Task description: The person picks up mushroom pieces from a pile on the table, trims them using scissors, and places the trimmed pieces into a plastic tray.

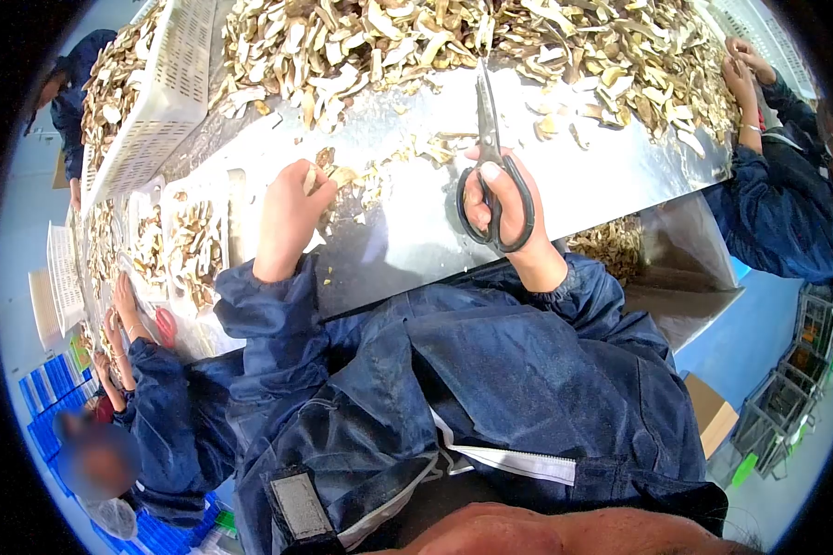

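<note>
My right hand [504, 199] is wrapped round the black handles of a pair of scissors [487, 116], whose metal blades point away from me, nearly closed, towards a large heap of sliced dried mushrooms [342, 51]. My left hand [290, 215] is closed in a pinch over the metal table [379, 264]; a pale bit of mushroom slice [309, 179] shows at its fingertips, partly hidden by the fingers. Loose mushroom scraps [379, 176] lie on the table between my two hands.
A white perforated crate [162, 111] of mushrooms stands at the left, near white trays [162, 208] holding more slices. Red-handled scissors [165, 326] lie by a co-worker's hand [125, 296]. Another person's hands [742, 74] work at the heap's right end. Below the table edge sits a lined box [685, 240].
</note>
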The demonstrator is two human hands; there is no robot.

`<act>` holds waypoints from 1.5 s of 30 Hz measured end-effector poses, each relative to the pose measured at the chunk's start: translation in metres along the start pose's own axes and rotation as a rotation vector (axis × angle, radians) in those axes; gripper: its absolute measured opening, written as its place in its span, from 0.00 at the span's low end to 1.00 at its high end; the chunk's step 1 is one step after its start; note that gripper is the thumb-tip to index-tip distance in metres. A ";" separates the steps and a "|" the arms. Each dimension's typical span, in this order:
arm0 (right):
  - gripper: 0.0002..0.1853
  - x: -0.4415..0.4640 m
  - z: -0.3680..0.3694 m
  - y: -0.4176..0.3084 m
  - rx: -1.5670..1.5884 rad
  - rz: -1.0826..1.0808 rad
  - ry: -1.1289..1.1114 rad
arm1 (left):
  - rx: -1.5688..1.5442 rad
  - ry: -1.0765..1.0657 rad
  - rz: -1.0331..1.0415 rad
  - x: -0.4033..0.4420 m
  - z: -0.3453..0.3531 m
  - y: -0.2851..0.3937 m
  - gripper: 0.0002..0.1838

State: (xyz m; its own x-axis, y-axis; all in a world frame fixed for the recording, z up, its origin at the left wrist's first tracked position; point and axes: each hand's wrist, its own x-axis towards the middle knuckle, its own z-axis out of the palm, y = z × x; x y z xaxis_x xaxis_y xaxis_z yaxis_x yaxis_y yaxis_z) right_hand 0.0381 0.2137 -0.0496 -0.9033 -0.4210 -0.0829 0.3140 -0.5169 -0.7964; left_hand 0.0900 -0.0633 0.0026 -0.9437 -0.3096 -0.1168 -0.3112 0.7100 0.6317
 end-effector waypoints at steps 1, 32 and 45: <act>0.16 0.000 0.000 0.000 0.000 -0.001 -0.003 | -0.051 -0.022 -0.039 -0.002 -0.002 0.004 0.11; 0.18 0.000 -0.003 -0.002 -0.042 0.057 -0.066 | -1.012 -0.098 -0.243 -0.007 -0.002 -0.019 0.04; 0.20 -0.029 0.050 -0.023 -0.652 0.326 -0.423 | -1.132 -0.116 -0.180 -0.040 -0.013 -0.005 0.08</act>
State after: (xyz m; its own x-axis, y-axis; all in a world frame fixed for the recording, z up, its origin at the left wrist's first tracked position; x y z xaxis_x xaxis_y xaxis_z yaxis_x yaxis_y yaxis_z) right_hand 0.0716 0.2005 0.0012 -0.5700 -0.7857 -0.2404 0.1905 0.1582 -0.9688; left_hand 0.1308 -0.0627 0.0142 -0.9189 -0.2470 -0.3077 -0.2182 -0.3315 0.9179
